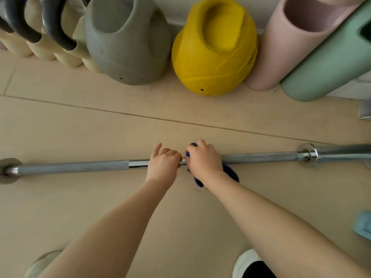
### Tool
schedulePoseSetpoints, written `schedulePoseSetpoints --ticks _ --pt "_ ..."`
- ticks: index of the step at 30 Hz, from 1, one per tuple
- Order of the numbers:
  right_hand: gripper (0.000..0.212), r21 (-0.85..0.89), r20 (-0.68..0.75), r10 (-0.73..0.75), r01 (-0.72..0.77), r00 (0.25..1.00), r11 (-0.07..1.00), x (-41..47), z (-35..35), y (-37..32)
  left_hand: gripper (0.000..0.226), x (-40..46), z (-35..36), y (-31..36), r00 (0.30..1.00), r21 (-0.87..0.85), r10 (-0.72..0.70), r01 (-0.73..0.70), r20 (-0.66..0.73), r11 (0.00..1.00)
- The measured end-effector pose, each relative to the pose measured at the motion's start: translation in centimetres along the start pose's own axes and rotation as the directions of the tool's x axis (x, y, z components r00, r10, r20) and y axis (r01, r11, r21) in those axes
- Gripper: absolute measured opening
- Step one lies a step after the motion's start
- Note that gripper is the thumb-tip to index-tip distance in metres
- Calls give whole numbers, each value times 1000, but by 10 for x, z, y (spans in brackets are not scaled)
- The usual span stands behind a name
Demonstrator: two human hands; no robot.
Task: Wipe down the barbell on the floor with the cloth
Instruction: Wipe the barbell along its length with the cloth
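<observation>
A steel barbell [76,167] lies across the beige floor from left to right, with collars near both ends. My left hand [163,162] grips the smooth middle part of the bar, fingers curled over it. Just to its right, my right hand [203,159] holds a dark blue cloth [230,173] wrapped around the bar. The cloth sticks out below my wrist and a little above my knuckles; the bar under it is hidden.
Behind the bar stand a grey kettlebell [126,41] and a yellow kettlebell [214,49], with several cream ones [40,49] at the left. A pink roller [281,41] and a green roller [329,63] lean at the right. My shoes [247,261] are near the bottom edge.
</observation>
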State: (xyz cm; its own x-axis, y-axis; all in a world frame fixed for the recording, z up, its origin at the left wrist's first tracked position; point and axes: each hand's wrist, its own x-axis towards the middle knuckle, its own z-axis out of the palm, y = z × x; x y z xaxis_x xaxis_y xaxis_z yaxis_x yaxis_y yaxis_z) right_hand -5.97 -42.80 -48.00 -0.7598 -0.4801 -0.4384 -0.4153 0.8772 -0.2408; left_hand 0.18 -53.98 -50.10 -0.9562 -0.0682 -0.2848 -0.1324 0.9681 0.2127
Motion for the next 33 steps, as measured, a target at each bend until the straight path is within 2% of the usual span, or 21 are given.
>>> schedulePoseSetpoints --ticks 2,3,6,8,9,10,13,16,18,20,22,24,27,29,31,33 --pt "23 -92 -3 -76 76 997 993 -2 -1 8 22 -1 1 0 1000 -7 -13 14 15 1000" --pt "24 -153 -16 -70 67 997 986 -3 -4 22 17 -2 0 1 999 -36 -26 26 22 999" --pt "26 -292 -71 69 -87 995 952 -6 -11 66 11 1 1 0 999 -48 -52 52 13 997" --pt "26 -250 -121 156 -182 980 951 -4 -7 67 16 4 2 -2 999 1 -48 48 -21 999" --pt "27 -187 -141 155 -180 978 966 -3 -4 55 12 5 3 -2 999 1 -50 50 -22 999" --pt "29 -121 -142 122 -139 982 983 -1 1 39 6 5 2 -1 998 -21 -50 49 -45 999" --pt "28 16 -137 -75 78 988 997 -5 15 -2 16 7 7 0 995 -9 -90 90 -39 996" --pt "38 -47 -154 -174 169 973 985 -9 8 20 19 9 8 -1 994 -16 -101 100 -44 995" --pt "45 -145 -184 -132 106 974 984 -10 3 56 17 11 8 -2 990 -70 -111 106 -84 992" --pt "39 -126 -228 -25 -4 973 992 -10 -1 75 15 12 9 -4 987 -102 -113 102 -111 990" --pt "35 -105 -243 67 -95 968 990 -3 2 64 10 13 9 -4 985 -122 -124 110 -117 986" --pt "32 -68 -283 72 -95 956 993 3 9 38 9 14 10 -2 980 -126 -157 142 -118 982" --pt "28 41 -195 -27 36 980 999 8 14 18 16 11 8 7 977 -120 -197 187 -82 975" --pt "31 2 -156 -118 120 981 993 5 7 33 20 8 6 10 980 -99 -190 183 -65 978" --pt "35 -24 -155 -106 103 982 994 -1 0 61 23 8 6 8 980 -82 -188 182 -60 980" --pt "38 23 -138 -8 11 990 1000 -4 -9 91 27 10 6 7 980 -80 -188 183 -65 980"
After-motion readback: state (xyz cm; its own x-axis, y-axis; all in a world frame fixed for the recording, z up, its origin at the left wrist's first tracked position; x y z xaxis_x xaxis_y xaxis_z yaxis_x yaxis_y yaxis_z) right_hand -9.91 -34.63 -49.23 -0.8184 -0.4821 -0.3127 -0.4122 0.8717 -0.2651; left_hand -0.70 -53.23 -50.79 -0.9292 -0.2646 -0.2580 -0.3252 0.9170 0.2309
